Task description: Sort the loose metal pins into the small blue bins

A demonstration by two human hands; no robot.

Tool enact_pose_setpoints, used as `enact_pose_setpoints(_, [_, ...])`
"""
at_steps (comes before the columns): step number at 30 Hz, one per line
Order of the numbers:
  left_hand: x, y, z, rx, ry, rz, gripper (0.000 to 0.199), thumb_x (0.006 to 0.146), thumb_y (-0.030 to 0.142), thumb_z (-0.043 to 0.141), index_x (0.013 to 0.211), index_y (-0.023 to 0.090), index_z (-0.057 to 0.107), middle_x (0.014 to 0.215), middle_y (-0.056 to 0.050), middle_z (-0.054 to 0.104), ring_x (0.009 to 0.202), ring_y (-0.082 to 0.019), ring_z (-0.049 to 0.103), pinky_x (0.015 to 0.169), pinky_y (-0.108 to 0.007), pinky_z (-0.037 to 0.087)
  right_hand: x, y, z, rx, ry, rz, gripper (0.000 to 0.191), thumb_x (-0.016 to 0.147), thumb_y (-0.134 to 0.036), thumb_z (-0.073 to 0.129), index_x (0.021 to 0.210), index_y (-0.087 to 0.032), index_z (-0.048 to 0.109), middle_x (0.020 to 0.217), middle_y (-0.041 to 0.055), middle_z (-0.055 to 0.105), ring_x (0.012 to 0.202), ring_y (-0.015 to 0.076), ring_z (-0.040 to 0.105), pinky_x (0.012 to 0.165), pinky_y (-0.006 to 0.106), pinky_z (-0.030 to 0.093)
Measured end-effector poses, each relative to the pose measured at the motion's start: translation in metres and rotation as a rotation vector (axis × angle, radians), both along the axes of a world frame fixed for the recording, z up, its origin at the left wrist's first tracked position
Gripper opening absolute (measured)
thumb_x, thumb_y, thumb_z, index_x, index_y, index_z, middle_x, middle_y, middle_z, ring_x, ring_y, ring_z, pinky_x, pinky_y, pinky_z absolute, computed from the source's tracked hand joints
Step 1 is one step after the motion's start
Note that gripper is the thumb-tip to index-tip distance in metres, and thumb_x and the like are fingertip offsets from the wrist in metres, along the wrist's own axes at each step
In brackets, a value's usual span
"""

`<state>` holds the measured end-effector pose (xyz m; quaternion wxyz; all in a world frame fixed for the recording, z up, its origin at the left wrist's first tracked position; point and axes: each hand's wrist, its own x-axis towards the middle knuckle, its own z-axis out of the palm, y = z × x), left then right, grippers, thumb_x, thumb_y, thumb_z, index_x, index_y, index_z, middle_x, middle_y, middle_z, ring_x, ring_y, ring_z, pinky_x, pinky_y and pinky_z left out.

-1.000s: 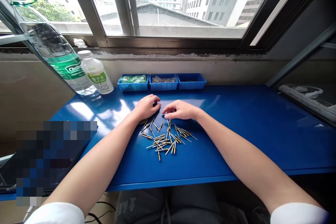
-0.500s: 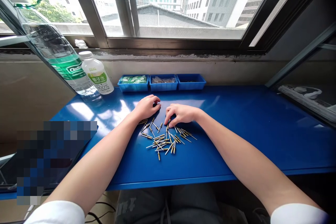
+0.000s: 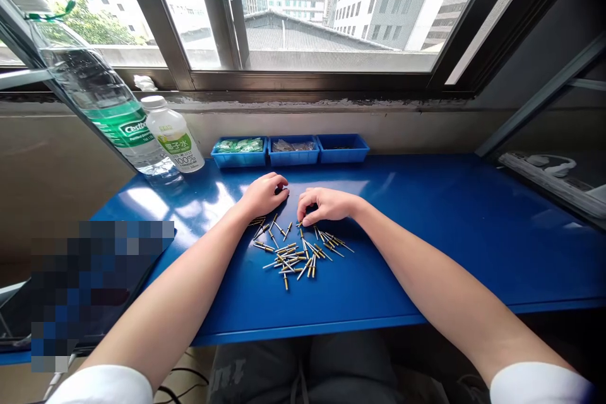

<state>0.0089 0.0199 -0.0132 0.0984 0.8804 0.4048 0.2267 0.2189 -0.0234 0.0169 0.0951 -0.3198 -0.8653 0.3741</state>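
Note:
A loose pile of blind rivets (image 3: 290,257), gold-coloured with thin silver pins, lies on the blue table (image 3: 426,233). At the pile's far edge my right hand (image 3: 322,204) pinches one rivet (image 3: 300,224) between thumb and fingertips; only a small end of it shows. Beyond the pile to the left, my left hand (image 3: 266,194) rests on the table with its fingers loosely curved. A gap shows between its thumb and fingers, with nothing visible in it. A few rivets (image 3: 257,221) lie beside my left wrist, partly hidden by it.
Three blue bins stand along the wall: one with green packets (image 3: 240,145), one with clear bags (image 3: 293,147), one with dark contents (image 3: 342,149). A large water bottle (image 3: 118,123) and a white bottle (image 3: 174,139) stand at the left. A blurred dark object (image 3: 95,284) lies at the left edge.
My right fingers have drawn in slightly, and a rivet end now shows at their tips. My left hand stays where it was. The view has shifted very slightly.

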Motion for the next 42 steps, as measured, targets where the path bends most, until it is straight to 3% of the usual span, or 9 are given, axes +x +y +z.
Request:
enact_pose_setpoints(3, [0.0,-0.001,0.0,0.001,-0.001,-0.008,0.026,0.084,0.037,0.05,0.095,0.02,0.065,0.092,-0.006,0.065,0.082,-0.02,0.06,0.071,-0.031,0.046,0.001,-0.001,-0.003,-0.113,0.118,-0.057,0.02,0.076,-0.034,0.068,0.085,-0.016,0.071,0.086,0.0029,0.066,0.08,0.0143,0.055,0.074,0.027,0.043])
enact_pose_setpoints(6, [0.0,-0.002,0.003,-0.009,-0.026,-0.043,0.026,0.086,0.038,0.049,0.092,0.019,0.066,0.089,-0.006,0.066,0.08,-0.019,0.06,0.07,-0.029,0.045,-0.002,0.0,-0.011,-0.165,0.289,-0.258,0.023,0.075,-0.035,0.066,0.086,-0.014,0.067,0.081,0.0023,0.065,0.072,0.0119,0.055,0.068,0.025,0.044])
enact_pose_setpoints(9, [-0.001,-0.004,0.007,-0.033,-0.086,-0.132,0.034,0.092,0.037,0.04,0.086,0.018,0.067,0.086,-0.005,0.067,0.079,-0.016,0.06,0.072,-0.029,0.042,-0.008,0.001,-0.018,-0.151,0.426,-0.452,0.026,0.075,-0.037,0.066,0.084,-0.013,0.065,0.073,0.0011,0.062,0.064,0.0102,0.052,0.062,0.024,0.043])
enact_pose_setpoints(14, [0.001,-0.007,0.011,-0.017,-0.147,-0.254,0.046,0.096,0.04,0.037,0.072,0.015,0.067,0.071,-0.004,0.064,0.07,-0.014,0.058,0.071,-0.028,0.039,-0.013,0.004,-0.024,-0.073,0.436,-0.548,0.034,0.076,-0.047,0.063,0.072,-0.014,0.063,0.061,0.0007,0.059,0.056,0.01,0.05,0.055,0.023,0.04])
enact_pose_setpoints(19, [0.002,-0.007,0.009,-0.011,-0.176,-0.321,0.046,0.093,0.044,0.043,0.067,0.015,0.067,0.066,-0.004,0.063,0.065,-0.013,0.056,0.066,-0.026,0.039,-0.015,0.004,-0.026,0.0,0.407,-0.595,0.039,0.075,-0.052,0.063,0.069,-0.014,0.062,0.06,0.0016,0.06,0.054,0.0106,0.051,0.054,0.024,0.039])
enact_pose_setpoints(25, [0.003,-0.003,0.004,0.001,-0.223,-0.265,0.039,0.092,0.038,0.046,0.069,0.015,0.067,0.067,-0.005,0.065,0.063,-0.013,0.057,0.062,-0.025,0.042,-0.015,0.004,-0.026,0.014,0.421,-0.656,0.036,0.077,-0.049,0.062,0.066,-0.015,0.06,0.057,0.0011,0.059,0.053,0.0105,0.051,0.055,0.024,0.041])
enact_pose_setpoints(34, [0.004,-0.002,0.002,0.044,-0.203,-0.172,0.023,0.089,0.028,0.05,0.081,0.016,0.069,0.079,-0.006,0.067,0.072,-0.015,0.059,0.066,-0.026,0.044,-0.009,0.003,-0.019,-0.179,0.475,-0.559,0.018,0.071,-0.025,0.064,0.083,-0.013,0.068,0.067,0.0008,0.064,0.061,0.0106,0.057,0.063,0.025,0.047])
enact_pose_setpoints(42, [0.003,-0.003,0.003,0.023,-0.232,-0.176,0.02,0.087,0.025,0.051,0.085,0.016,0.069,0.081,-0.005,0.068,0.072,-0.014,0.06,0.066,-0.025,0.045,-0.003,0.005,-0.021,-0.189,0.465,-0.525,0.02,0.068,-0.025,0.068,0.084,-0.013,0.069,0.071,0.0021,0.068,0.064,0.0126,0.061,0.065,0.028,0.05])
